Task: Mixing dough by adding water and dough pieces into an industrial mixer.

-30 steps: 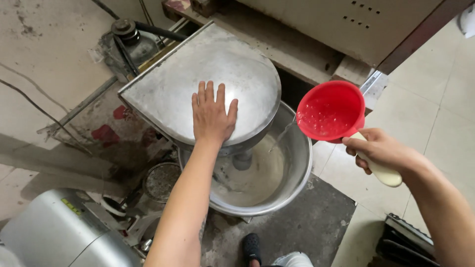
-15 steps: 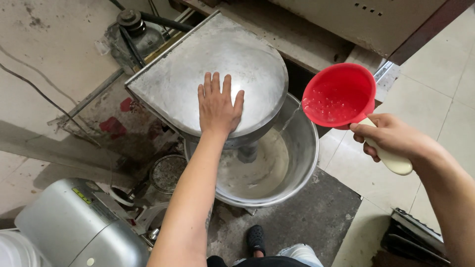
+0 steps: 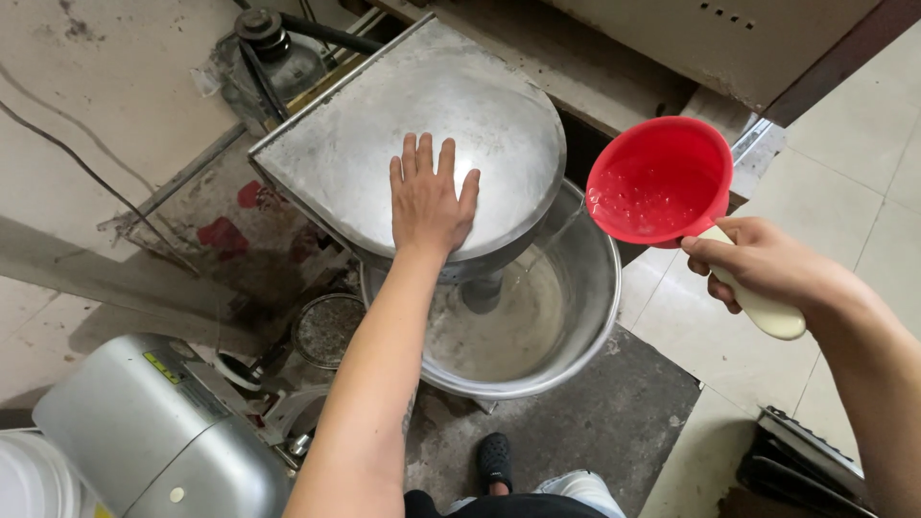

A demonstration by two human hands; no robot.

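My left hand [image 3: 429, 200] lies flat, fingers spread, on the grey metal lid [image 3: 365, 125] of a machine. My right hand [image 3: 758, 264] grips the cream handle of a red plastic scoop [image 3: 657, 182], tilted toward the left over a large steel basin [image 3: 590, 317]. A thin stream of water runs from the scoop's lip into the basin. The basin sits under the lid and holds shallow cloudy liquid around a central metal post.
A motor with a belt [image 3: 273, 48] stands at the back left. A steel box-shaped casing [image 3: 153, 432] and a round mesh strainer [image 3: 326, 326] lie at the lower left. A dark mat [image 3: 614, 422] is under the basin; pale floor tiles to the right.
The scoop has stayed tilted over the basin with water still trickling. My left hand remains pressed on the lid. The view has shifted slightly.
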